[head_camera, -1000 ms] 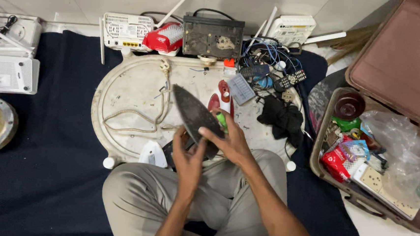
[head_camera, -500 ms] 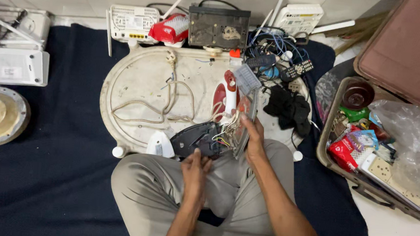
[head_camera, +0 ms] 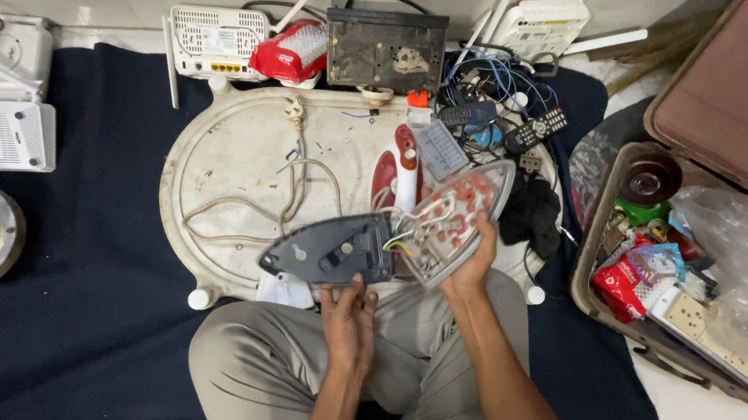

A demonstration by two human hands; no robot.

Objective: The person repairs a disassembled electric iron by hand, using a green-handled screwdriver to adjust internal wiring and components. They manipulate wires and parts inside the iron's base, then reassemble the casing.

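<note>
Above the lap, the left hand grips the edge of a dark grey, pointed metal soleplate. The right hand clasps a translucent plastic iron shell, wires linking both. Beyond lies a scuffed cream oval tray.

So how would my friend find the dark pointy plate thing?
Start at the big white oval tray on the dark mat. At its near edge, the left hand props up a dark grey soleplate. Unlike the pale half beside it, it is flat and dark.
</note>
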